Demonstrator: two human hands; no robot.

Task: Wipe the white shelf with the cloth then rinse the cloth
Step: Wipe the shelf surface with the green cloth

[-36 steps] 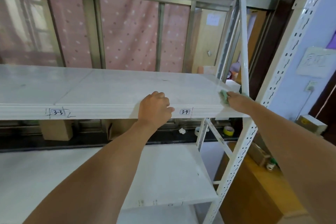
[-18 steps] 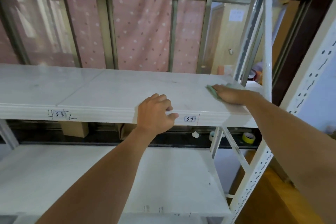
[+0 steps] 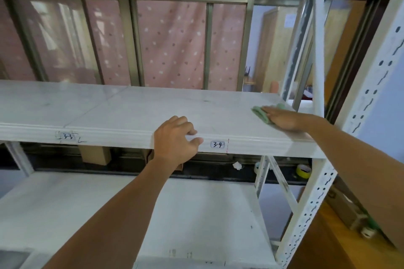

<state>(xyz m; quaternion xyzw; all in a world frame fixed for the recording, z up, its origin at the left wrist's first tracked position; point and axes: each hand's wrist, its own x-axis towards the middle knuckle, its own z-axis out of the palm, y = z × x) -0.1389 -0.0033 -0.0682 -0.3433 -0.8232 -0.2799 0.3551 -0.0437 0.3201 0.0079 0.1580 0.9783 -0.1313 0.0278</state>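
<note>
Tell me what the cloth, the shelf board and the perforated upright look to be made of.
Green cloth: soft woven or microfibre fabric, matte, folded in limp layers under the right hand.
Shelf board: probably painted or laminated board, white, faint sheen and a panel seam.
Perforated upright: likely painted steel, with punched slots.

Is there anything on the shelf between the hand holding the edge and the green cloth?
No. In the head view, the white shelf is bare between the left hand and the green cloth.
</note>
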